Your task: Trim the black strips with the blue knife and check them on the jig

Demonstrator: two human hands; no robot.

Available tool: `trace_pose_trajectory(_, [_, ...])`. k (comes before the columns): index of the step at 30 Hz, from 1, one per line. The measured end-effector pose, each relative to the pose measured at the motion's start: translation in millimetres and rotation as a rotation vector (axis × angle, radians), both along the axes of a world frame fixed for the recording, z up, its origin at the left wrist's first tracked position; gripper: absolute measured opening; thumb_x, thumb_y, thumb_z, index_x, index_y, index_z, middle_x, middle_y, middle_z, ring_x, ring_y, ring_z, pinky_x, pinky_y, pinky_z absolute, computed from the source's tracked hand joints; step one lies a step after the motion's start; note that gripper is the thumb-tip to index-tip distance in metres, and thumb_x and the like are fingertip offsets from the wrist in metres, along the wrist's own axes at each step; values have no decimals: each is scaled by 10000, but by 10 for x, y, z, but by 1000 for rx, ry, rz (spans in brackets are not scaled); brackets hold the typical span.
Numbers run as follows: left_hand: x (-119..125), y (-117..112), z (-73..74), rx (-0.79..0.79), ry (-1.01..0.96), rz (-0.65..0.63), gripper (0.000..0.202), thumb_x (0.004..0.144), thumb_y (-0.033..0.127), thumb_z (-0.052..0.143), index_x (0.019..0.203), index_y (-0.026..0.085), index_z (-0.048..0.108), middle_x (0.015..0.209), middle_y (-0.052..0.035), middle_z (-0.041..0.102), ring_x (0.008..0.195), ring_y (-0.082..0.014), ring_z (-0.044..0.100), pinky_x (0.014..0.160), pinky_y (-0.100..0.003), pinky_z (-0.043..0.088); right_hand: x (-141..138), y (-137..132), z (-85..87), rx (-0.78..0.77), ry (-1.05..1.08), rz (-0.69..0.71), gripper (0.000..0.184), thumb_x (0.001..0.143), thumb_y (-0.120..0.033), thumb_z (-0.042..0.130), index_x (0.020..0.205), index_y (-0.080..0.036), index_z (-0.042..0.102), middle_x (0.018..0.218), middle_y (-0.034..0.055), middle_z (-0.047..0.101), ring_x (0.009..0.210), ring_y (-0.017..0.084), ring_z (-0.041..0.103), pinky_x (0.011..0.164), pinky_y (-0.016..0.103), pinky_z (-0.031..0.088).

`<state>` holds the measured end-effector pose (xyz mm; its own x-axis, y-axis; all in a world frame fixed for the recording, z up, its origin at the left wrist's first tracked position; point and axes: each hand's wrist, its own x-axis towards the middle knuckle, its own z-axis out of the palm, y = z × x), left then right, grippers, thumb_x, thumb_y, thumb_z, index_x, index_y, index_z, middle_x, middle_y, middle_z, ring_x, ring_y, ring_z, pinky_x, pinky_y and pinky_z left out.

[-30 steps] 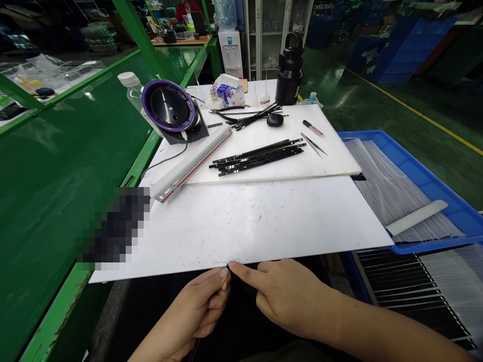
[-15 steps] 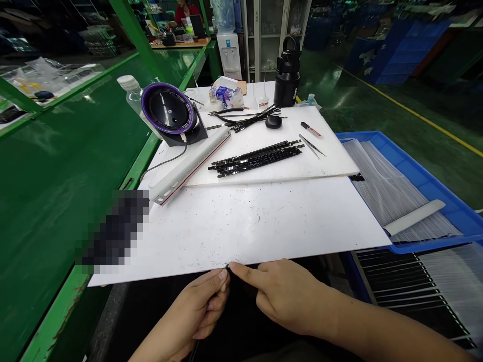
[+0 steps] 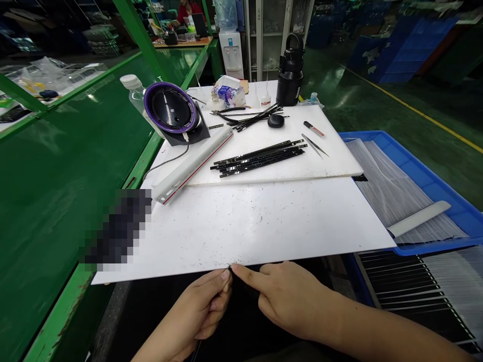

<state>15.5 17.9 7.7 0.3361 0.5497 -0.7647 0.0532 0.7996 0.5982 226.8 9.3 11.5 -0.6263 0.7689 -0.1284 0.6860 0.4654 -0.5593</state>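
Note:
At the table's front edge, my left hand (image 3: 209,301) is closed in a pinch on a thin black strip (image 3: 229,267). Only a small dark end shows past the thumb; the rest is hidden by the hand. My right hand (image 3: 289,294) has its index fingertip against that end, while its other fingers are curled under. Its thumb is out of sight, so what it grips is hidden. Dark specks dot the white tabletop (image 3: 302,216) just beyond both hands.
Several black strips (image 3: 260,160) lie on a white foam board (image 3: 332,151) with tweezers (image 3: 316,146), a marker (image 3: 314,128) and pliers (image 3: 228,116). A long white bar (image 3: 194,166) and a purple-rimmed fan (image 3: 171,108) stand left. At right is a blue bin (image 3: 415,153).
The view has shifted slightly, so everything sits a little further right. Both hands keep the same pose at the strip's end.

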Motion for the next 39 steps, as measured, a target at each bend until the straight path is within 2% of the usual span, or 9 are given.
trace_pose_trajectory(5, [9, -58, 22, 5, 1, 8, 397, 860, 556, 531, 717, 196, 443, 564, 78, 318, 427, -43, 130, 373, -178, 63, -13, -39, -24, 50, -65, -7, 656, 835, -193, 427, 1474, -283, 308, 777, 8, 642, 561, 180, 536, 484, 311, 225])
trace_pose_trajectory(8, [19, -112, 70, 67, 53, 44, 375, 840, 565, 569, 775, 201, 504, 552, 78, 343, 407, -48, 194, 363, -182, 131, 21, -83, -20, 11, -21, -51, 668, 853, -174, 415, 1496, -269, 260, 864, 30, 657, 652, 184, 577, 517, 303, 281])
trace_pose_trajectory(11, [24, -133, 111, 103, 66, 117, 339, 842, 534, 585, 847, 196, 565, 577, 70, 353, 436, -53, 232, 387, -179, 169, 66, -118, -5, -48, 29, -121, 681, 866, -161, 407, 1504, -314, 222, 912, 20, 659, 711, 183, 596, 565, 294, 333])
trace_pose_trajectory(14, [39, -119, 108, 48, 21, 158, 341, 876, 514, 527, 860, 180, 594, 620, 54, 346, 483, -58, 221, 423, -175, 147, 79, -128, 4, -67, 52, -130, 672, 872, -165, 402, 1500, -329, 230, 895, 12, 659, 716, 187, 600, 582, 296, 350])
trace_pose_trajectory(17, [77, -84, 82, -18, -1, 165, 378, 880, 524, 496, 793, 166, 577, 628, 48, 342, 491, -61, 214, 429, -178, 137, 66, -113, 5, -42, 37, -110, 662, 867, -170, 402, 1496, -313, 254, 888, 20, 661, 710, 197, 599, 585, 307, 352])
trace_pose_trajectory(22, [122, -31, 66, -34, 28, 85, 365, 848, 544, 535, 762, 190, 520, 619, 47, 382, 467, -65, 240, 408, -188, 146, 72, -65, 20, -41, 23, -82, 660, 858, -162, 398, 1491, -301, 274, 910, 27, 677, 728, 207, 615, 600, 315, 370])
trace_pose_trajectory(26, [96, -20, 54, -18, 45, 6, 384, 884, 565, 455, 768, 200, 481, 587, 70, 328, 445, -56, 151, 399, -192, 80, 82, -39, 37, -81, 61, -66, 669, 843, -146, 411, 1486, -289, 293, 1013, 34, 688, 806, 206, 633, 652, 314, 400])
trace_pose_trajectory(34, [63, -10, 50, -19, 72, -29, 384, 898, 550, 429, 745, 197, 442, 578, 77, 306, 448, -56, 130, 389, -184, 60, 79, -32, 52, -97, 76, -47, 646, 847, -154, 410, 1477, -270, 321, 1031, 35, 690, 832, 206, 632, 672, 312, 406])
trace_pose_trajectory(39, [68, -4, 52, 0, 72, -26, 381, 895, 536, 440, 728, 193, 441, 578, 76, 314, 445, -53, 141, 389, -180, 65, 74, -28, 51, -64, 55, -27, 654, 838, -150, 403, 1476, -263, 317, 994, 24, 691, 778, 194, 626, 601, 305, 363])
